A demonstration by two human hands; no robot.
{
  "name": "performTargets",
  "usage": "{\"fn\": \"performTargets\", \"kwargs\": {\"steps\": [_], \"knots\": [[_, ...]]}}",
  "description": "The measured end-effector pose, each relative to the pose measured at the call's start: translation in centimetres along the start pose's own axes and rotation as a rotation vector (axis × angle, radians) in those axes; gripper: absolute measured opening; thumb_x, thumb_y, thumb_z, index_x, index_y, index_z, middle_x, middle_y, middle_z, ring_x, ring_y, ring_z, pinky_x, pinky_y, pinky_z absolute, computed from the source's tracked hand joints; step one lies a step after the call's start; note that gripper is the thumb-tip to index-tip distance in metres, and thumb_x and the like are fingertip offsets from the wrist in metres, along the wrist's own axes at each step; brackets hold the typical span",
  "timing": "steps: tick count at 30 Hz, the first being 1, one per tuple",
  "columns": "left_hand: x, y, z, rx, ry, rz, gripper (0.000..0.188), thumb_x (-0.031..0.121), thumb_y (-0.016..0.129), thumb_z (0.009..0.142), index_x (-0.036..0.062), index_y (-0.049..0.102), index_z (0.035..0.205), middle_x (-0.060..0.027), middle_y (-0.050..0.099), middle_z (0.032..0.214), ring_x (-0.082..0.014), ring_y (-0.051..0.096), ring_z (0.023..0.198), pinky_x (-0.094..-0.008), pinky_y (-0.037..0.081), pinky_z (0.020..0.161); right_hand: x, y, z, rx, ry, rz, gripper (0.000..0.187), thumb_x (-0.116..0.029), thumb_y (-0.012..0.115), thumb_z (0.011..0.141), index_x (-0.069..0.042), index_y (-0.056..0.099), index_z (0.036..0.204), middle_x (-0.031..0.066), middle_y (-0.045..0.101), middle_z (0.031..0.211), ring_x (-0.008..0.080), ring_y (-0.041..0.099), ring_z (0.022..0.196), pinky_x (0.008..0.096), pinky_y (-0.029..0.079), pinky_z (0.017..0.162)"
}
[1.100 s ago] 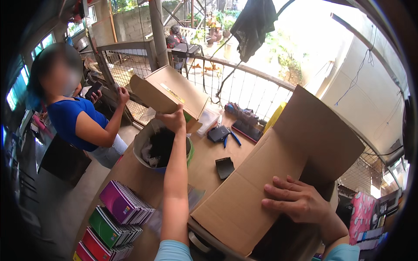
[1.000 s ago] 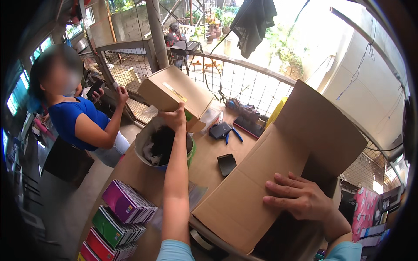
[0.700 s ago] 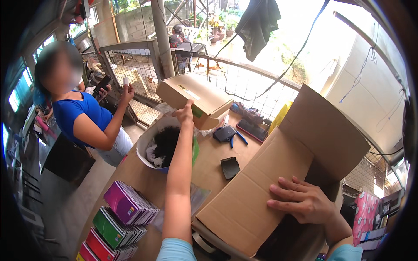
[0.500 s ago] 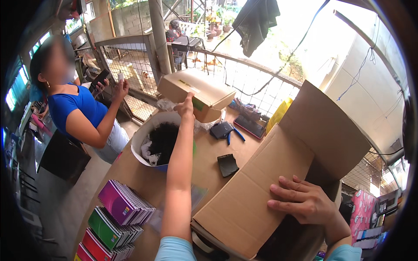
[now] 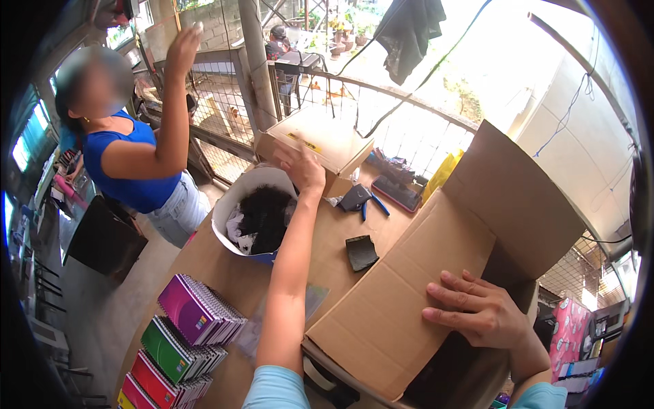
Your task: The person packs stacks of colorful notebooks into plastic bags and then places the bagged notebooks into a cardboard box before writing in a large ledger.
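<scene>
My left hand (image 5: 300,169) reaches to the table's far side, its fingers apart beside the near edge of a closed cardboard box (image 5: 340,140). Whether the fingertips touch that box is hard to tell. A white tub (image 5: 221,221) holding black stringy material stands under my left forearm. On the right, my right hand (image 5: 480,310) lies with spread fingers on the flap (image 5: 402,293) of a large open carton, whose other flap (image 5: 514,204) stands upright. Part of the carton's dark inside shows below my right hand.
Spiral notebooks (image 5: 187,310) in purple, green, red and yellow stacks line the near left of the table. Past the carton lie a black square piece (image 5: 361,253), blue-handled pliers (image 5: 376,202) and a phone (image 5: 396,193). A person in blue (image 5: 139,153) stands at left.
The closed box has come down flat at the far side, and my left hand has released it. My right hand keeps its place. The person at left has raised an arm.
</scene>
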State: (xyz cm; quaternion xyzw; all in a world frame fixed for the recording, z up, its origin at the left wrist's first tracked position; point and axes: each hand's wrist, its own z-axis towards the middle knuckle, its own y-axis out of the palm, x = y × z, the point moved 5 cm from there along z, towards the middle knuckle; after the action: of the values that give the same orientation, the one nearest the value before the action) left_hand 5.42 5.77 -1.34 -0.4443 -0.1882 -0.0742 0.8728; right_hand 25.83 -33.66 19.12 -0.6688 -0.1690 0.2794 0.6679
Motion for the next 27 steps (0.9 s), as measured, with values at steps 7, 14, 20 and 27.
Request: {"fn": "performTargets", "kwargs": {"steps": [7,14,20,27], "knots": [[0.9,-4.0,0.4,-0.301,0.275,-0.139,0.063,0.026,0.056,0.094,0.0107,0.034,0.15,-0.0205,0.025,0.157,-0.0394,0.023,0.145,-0.0549,0.025,0.115,-0.4,-0.6,-0.2,0.057,-0.086,-0.049,0.054,-0.007,0.067,0.076,-0.026,0.064,0.126,0.0032,0.056,0.14,0.0283,0.052,0.129,0.0462,0.044,0.106],[-12.4,-33.0,-15.8,0.08,0.2,-0.17,0.045,0.019,0.063,0.089,0.0145,0.056,0.133,-0.0132,0.049,0.144,-0.0334,0.039,0.138,-0.0544,0.026,0.113,-3.8,0.1,-0.8,0.172,-0.154,0.114,0.051,0.01,0.059,0.069,-0.004,0.066,0.118,0.0209,0.058,0.132,0.0411,0.051,0.126,0.0448,0.043,0.105],[-33.0,-56.0,-37.6,0.84,-0.11,-0.017,0.038,0.02,0.066,0.086,0.003,0.058,0.119,-0.0163,0.06,0.115,-0.0338,0.055,0.11,-0.046,0.042,0.095,-3.9,-0.4,-1.8,0.091,-0.239,0.05,0.066,0.014,0.049,0.068,0.002,0.055,0.133,0.0275,0.047,0.141,0.0404,0.045,0.132,0.0419,0.038,0.109],[-54.3,-80.2,-75.5,1.266,-1.314,0.777,0.085,0.039,0.079,0.067,0.0022,0.04,0.133,-0.0185,0.043,0.134,-0.0375,0.042,0.122,-0.0498,0.039,0.099,-17.9,-7.3,-8.1,0.659,-0.295,-0.176,0.04,0.002,0.056,0.076,-0.001,0.065,0.115,0.0236,0.061,0.12,0.0353,0.059,0.112,0.039,0.048,0.094]]}}
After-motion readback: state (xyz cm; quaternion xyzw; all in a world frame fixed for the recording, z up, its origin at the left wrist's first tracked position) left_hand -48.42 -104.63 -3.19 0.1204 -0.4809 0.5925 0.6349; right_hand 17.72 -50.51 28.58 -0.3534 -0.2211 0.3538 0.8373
